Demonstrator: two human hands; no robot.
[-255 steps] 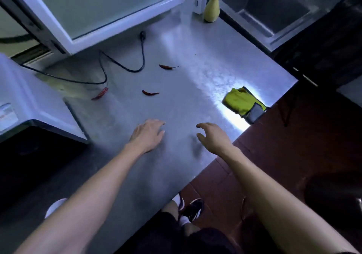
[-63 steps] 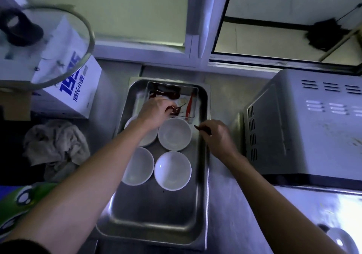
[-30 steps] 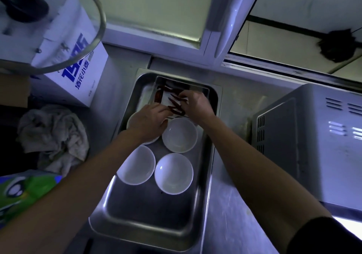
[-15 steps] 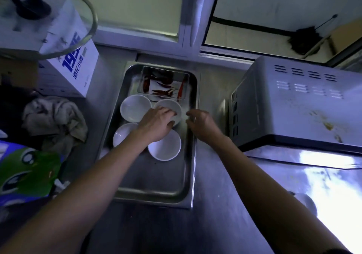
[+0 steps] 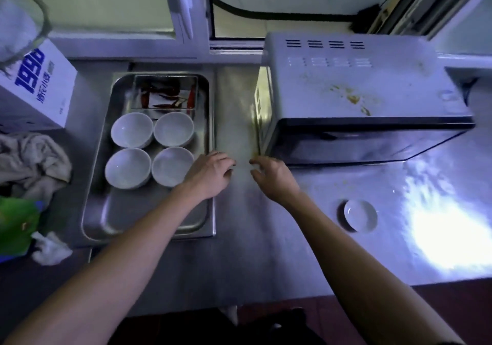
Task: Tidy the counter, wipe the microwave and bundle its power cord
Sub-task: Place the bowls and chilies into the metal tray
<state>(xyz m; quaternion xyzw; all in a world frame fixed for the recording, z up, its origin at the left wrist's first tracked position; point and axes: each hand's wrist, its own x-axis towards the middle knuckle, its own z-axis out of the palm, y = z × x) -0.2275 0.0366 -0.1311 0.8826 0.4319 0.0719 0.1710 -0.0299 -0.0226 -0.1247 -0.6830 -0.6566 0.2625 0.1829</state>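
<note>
A white microwave point(image 5: 359, 89) stands on the steel counter point(image 5: 266, 251) at the right, with yellow-brown stains on its top. Left of it a steel tray point(image 5: 117, 217) holds several white bowls point(image 5: 174, 129) and a small clear container of red chillies point(image 5: 166, 93). My left hand point(image 5: 210, 173) hovers over the tray's right rim, fingers loosely curled and holding nothing. My right hand point(image 5: 274, 175) hangs over the counter strip between tray and microwave, fingers relaxed and empty. The power cord is not in view.
A small white dish point(image 5: 360, 215) sits on the counter right of my right arm. At the left are a white box with blue print point(image 5: 37, 86), a crumpled beige cloth point(image 5: 32, 161) and a green bag point(image 5: 13, 224). A window frame runs behind.
Both hands have drawn back from the chilli container and bowls to the tray's right rim and the counter. The view has swung right, showing more of the microwave and the small dish.
</note>
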